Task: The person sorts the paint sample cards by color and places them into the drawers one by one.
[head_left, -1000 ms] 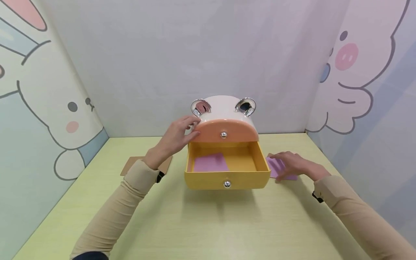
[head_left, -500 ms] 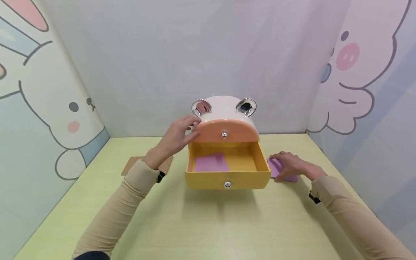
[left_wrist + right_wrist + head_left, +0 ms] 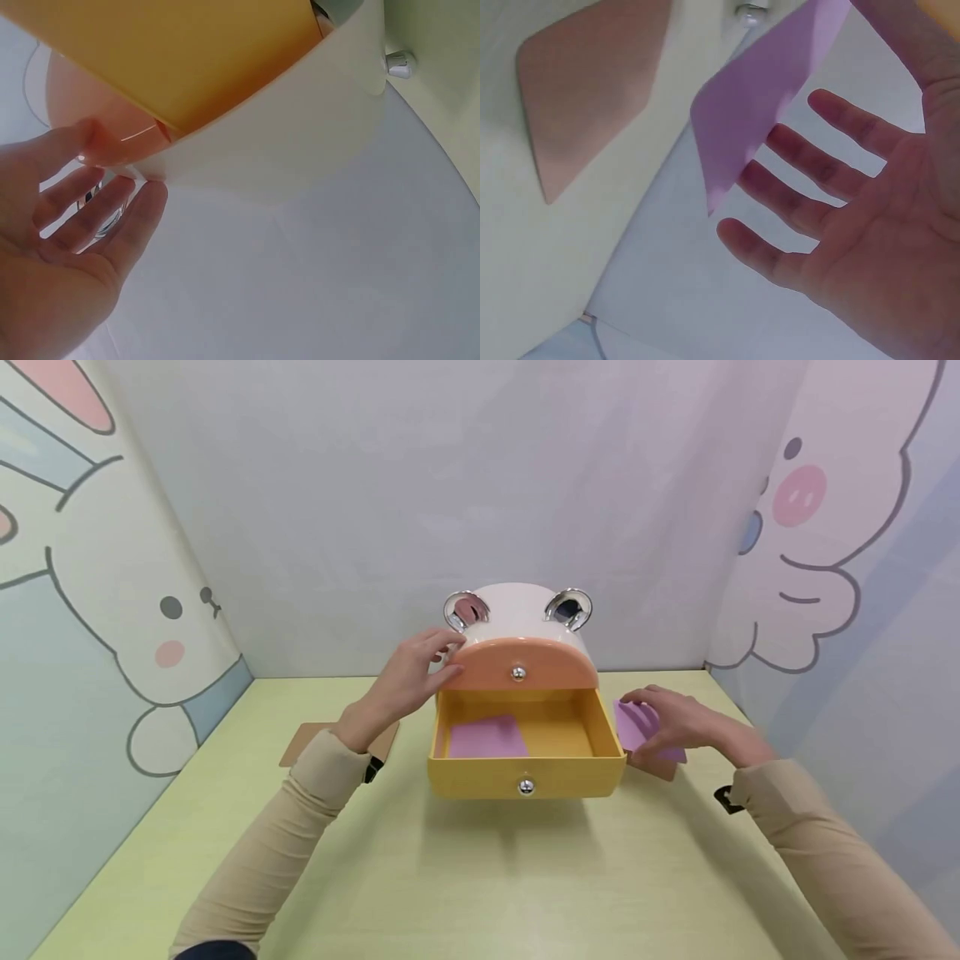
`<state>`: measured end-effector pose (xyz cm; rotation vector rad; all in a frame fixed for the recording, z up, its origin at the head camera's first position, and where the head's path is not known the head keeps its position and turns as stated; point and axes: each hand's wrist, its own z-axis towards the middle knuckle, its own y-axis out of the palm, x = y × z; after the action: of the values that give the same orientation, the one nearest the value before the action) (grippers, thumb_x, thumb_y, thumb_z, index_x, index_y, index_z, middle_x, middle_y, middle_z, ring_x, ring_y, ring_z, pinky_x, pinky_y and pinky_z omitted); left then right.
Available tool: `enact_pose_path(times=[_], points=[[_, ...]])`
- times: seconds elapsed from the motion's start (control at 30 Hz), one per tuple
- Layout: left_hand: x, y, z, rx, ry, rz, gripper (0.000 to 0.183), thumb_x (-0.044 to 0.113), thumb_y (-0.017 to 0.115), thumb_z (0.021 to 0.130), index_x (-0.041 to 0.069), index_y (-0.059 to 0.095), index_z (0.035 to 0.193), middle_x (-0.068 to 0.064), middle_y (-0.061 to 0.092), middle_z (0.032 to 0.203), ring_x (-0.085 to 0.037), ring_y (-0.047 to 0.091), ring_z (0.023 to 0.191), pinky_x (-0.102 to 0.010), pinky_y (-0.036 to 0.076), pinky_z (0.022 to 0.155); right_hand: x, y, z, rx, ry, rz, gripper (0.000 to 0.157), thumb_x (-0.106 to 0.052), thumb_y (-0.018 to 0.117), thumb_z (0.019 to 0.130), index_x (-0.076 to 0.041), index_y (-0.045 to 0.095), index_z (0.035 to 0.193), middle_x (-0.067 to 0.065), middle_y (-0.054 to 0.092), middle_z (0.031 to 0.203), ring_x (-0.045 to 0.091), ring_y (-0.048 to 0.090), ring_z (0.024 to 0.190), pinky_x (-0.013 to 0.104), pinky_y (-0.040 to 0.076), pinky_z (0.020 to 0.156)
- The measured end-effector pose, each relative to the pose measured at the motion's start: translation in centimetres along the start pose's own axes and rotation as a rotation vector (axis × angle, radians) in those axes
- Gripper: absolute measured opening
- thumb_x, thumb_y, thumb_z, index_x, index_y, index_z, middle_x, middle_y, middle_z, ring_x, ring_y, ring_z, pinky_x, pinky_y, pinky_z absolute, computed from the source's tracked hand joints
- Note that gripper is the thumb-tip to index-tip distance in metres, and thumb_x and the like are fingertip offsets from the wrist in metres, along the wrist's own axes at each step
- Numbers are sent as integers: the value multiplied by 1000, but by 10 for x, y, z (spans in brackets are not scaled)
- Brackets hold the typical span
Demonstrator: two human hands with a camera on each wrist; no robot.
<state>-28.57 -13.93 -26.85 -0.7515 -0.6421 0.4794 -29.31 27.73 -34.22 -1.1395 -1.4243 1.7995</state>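
Note:
A desktop drawer box (image 3: 520, 610) has a white shell, silver ears and an orange upper drawer (image 3: 555, 665), which is closed. Its yellow lower drawer (image 3: 527, 777) stands pulled out, with a purple paper sheet (image 3: 487, 737) lying in the left part. My left hand (image 3: 408, 677) grips the box's upper left edge, thumb against the orange front and fingertips on the white side. On the right, my right hand (image 3: 678, 722) holds another purple paper sheet (image 3: 757, 97) between thumb and fingers. That sheet is raised and tilted above a brown square board (image 3: 592, 90), apart from it.
Another brown board (image 3: 303, 742) lies on the pale table (image 3: 480, 893) at the left, partly behind my left forearm. Cartoon-printed side walls (image 3: 795, 577) and a plain back wall (image 3: 360, 527) enclose the table. The yellow drawer juts toward the front.
My right hand has lifted the purple paper sheet off the right brown board, which now shows beneath it. The left hand stays on the drawer box.

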Motion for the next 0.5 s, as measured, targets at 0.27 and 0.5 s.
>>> enact_pose_path(times=[0.27,0.5], points=[[2,0,0,-6,-11,-4,32,13,71,87,4,61,117,-13,63,113,-27,62,99,-43,55,88,-23,-33,-8,60,-63,-45,86,-44,90,57,-13,57,129,10,61,124,26,57,104,45,49,87],[1,1,0,-3,-8,6,31,13,71,88,4,62,116,-12,64,111,-27,62,99,-40,56,87,-43,-59,-17,84,-82,-40,84,-42,91,58,-14,56,129,6,62,118,21,55,94,33,46,75]])
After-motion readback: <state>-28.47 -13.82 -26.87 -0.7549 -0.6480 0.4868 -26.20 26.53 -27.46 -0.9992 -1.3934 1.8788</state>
